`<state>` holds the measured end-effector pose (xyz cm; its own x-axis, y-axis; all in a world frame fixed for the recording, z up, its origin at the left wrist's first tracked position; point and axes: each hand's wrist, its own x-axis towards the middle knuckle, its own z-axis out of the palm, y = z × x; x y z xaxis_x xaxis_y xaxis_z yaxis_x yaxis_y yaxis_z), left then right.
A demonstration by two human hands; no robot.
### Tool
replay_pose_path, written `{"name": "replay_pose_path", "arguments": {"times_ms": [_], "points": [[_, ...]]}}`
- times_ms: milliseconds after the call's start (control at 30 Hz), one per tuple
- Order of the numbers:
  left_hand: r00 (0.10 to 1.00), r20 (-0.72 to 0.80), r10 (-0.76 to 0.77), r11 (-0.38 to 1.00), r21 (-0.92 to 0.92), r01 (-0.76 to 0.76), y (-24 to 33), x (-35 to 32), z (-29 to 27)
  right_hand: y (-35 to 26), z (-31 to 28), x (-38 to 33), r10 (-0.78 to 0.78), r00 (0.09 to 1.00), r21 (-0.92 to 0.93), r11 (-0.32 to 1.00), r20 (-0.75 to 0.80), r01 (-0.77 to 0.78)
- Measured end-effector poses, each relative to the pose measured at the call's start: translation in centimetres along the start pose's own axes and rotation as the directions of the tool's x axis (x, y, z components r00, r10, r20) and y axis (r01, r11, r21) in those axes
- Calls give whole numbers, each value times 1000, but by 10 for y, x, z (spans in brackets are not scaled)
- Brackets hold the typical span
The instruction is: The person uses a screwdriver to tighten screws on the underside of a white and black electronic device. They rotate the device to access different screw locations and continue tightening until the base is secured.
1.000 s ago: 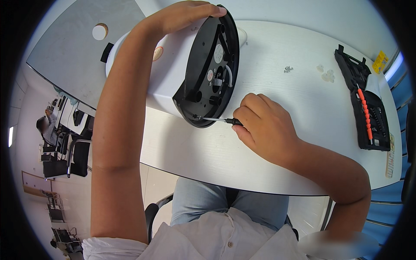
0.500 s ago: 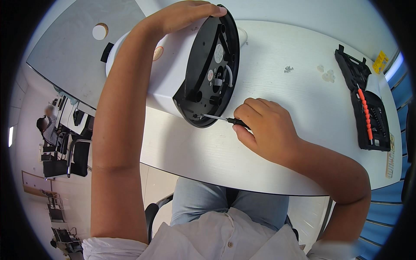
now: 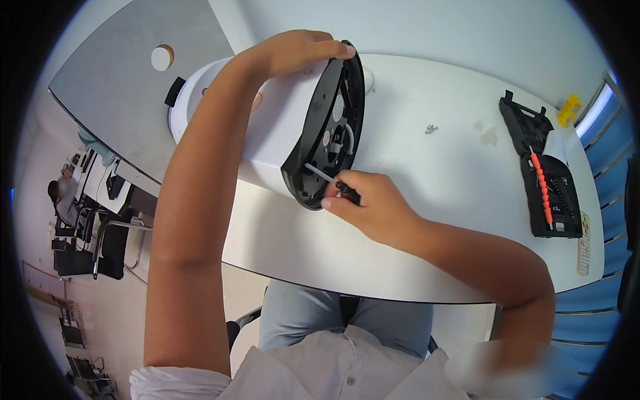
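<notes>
Head view: right hand [image 3: 373,205] holds screwdriver [image 3: 321,173], shaft slanting over black base [image 3: 323,123]; left hand [image 3: 301,53] grips its upper edge.

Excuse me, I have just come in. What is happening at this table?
A person has a white appliance lying on its side on the table, its black base facing right. The left hand rests on the base's far edge. The right hand holds a screwdriver, its tip over the base's near end; contact is hard to tell. Small metal parts lie farther right, before an open tool case.
</notes>
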<state>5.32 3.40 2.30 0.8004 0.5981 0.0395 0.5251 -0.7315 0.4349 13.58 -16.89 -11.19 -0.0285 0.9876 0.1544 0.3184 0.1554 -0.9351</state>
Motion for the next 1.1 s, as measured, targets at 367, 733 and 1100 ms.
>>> {"name": "replay_pose_path", "arguments": {"times_ms": [367, 733, 1100], "points": [[1000, -26, -5, 1000, 21, 5, -4, -3, 2, 4, 26, 13, 26, 996, 66, 998, -83, -20], [999, -33, -8, 998, 56, 10, -3, 0, 0, 43, -138, 34, -92, 928, -705, 678, -362, -208], [998, -59, 14, 999, 39, -12, -6, -2, 3, 73, -154, 29, -5, 955, -845, 467, -297, -261]]}}
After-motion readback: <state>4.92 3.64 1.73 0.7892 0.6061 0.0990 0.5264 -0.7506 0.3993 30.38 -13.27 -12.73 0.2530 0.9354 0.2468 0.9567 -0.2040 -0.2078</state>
